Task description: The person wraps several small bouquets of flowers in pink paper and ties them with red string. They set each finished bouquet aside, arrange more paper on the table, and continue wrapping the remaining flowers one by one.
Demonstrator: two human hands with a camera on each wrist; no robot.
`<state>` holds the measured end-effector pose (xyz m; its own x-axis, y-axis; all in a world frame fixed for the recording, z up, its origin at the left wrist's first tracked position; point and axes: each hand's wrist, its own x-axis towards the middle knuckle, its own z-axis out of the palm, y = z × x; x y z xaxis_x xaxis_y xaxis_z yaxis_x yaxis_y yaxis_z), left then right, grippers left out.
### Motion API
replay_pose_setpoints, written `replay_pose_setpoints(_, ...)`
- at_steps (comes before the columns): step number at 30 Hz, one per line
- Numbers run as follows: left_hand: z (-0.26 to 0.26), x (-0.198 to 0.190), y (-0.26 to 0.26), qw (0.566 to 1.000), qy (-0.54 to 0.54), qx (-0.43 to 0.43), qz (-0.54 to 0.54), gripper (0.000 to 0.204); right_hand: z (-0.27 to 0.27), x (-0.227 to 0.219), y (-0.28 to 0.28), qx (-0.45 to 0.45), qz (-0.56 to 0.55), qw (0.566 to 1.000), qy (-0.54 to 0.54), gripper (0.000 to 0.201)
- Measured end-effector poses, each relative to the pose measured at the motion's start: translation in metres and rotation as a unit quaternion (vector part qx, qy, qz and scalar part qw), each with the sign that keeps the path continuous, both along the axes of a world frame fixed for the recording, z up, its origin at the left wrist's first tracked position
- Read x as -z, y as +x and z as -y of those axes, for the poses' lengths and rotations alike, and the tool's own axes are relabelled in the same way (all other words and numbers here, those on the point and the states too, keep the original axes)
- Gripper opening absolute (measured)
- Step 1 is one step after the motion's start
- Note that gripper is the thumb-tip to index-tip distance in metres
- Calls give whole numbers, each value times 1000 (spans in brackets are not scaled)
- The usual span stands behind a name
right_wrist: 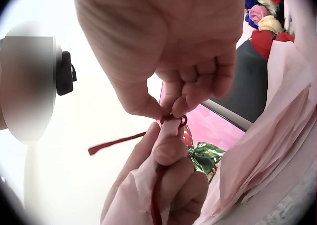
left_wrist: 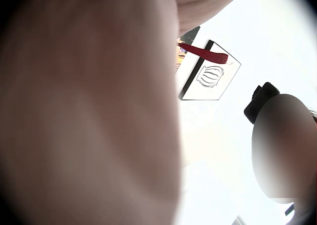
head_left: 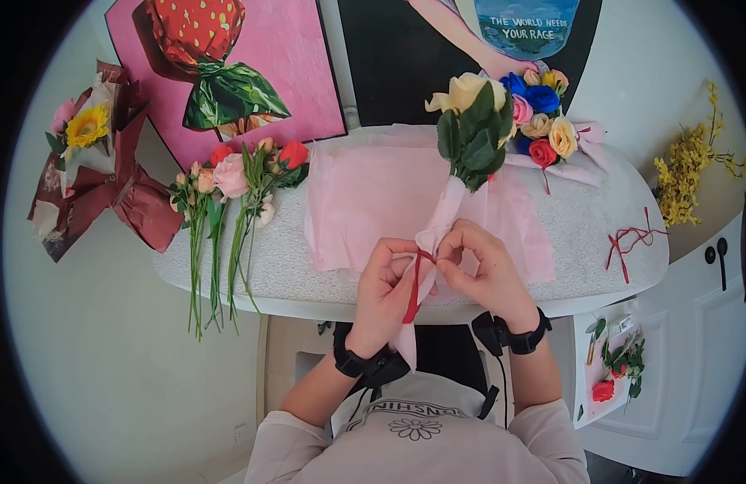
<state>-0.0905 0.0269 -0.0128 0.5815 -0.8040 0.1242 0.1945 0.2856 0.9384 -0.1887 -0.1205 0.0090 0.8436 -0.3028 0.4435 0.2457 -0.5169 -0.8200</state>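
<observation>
At the near edge is a person in a white shirt (head_left: 454, 411) with a daisy on it. The left hand (head_left: 381, 294) is curled around the thin low part of a wrapped flower bunch (head_left: 445, 210). The right hand (head_left: 486, 270) has its thumb and finger close together, pinching a red ribbon (head_left: 414, 300). The ribbon goes around the pink wrap right there, and an end hangs down beside the left hand.

The bunch is long and thin. Its pointy tail is near the shirt. From there it goes up and away, leaning a bit to the person's right. The big cream rose (head_left: 470, 93) and green leaves are at the far end, past both hands. The pink wrap runs between the hands, over the front of a bumpy white table (head_left: 296, 258).

Low on the right, a small white shelf (head_left: 583, 383) holds a red flower (head_left: 603, 391) and leaves. On the table, thin pink paper (head_left: 365, 194) lies past the hands. Loose flowers (head_left: 230, 176) lie on the left, stems toward the person. A red string (head_left: 629, 239) lies on the right.

Farther back, another bunch (head_left: 541, 99) in pink paper has blue, red and yellow flowers in it. On the left, dark red paper (head_left: 143, 198) holds a sunflower (head_left: 87, 126). Behind everything is a pink candy picture (head_left: 264, 32).
</observation>
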Motion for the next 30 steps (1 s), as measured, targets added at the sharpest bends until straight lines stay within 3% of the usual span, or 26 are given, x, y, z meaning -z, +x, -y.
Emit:
replay_pose_setpoints(5, 1, 3, 0, 1000, -10, -2, -4, 15, -8, -14, -2, 142, 87, 963, -213, 20)
replay_pose_setpoints(9, -4, -9, 0, 998, -6, 20, -57, 14, -11, -10, -6, 163, 73, 963, -202, 21)
replay_pose_setpoints(15, -1, -9, -4, 999, -7, 26, -42, 18, -13, -7, -6, 142, 78, 967, -196, 21)
replay_pose_setpoints(18, 2, -4, -9, 999, -31, 10, -22, 14, -12, -7, -6, 135, 68, 970, -191, 21)
replay_pose_setpoints(21, 10, 12, -5, 993, -70, -46, 79, 8, -11, -9, -6, 124, 42, 969, -208, 22)
replay_pose_setpoints(27, 9, 9, 8, 975, 20, -99, 200, 6, -4, -1, 0, 90, 36, 976, -194, 23)
replay_pose_setpoints(30, 8, 3, 10, 976, 74, -106, 176, 6, 1, 12, 4, 84, 20, 988, -127, 22)
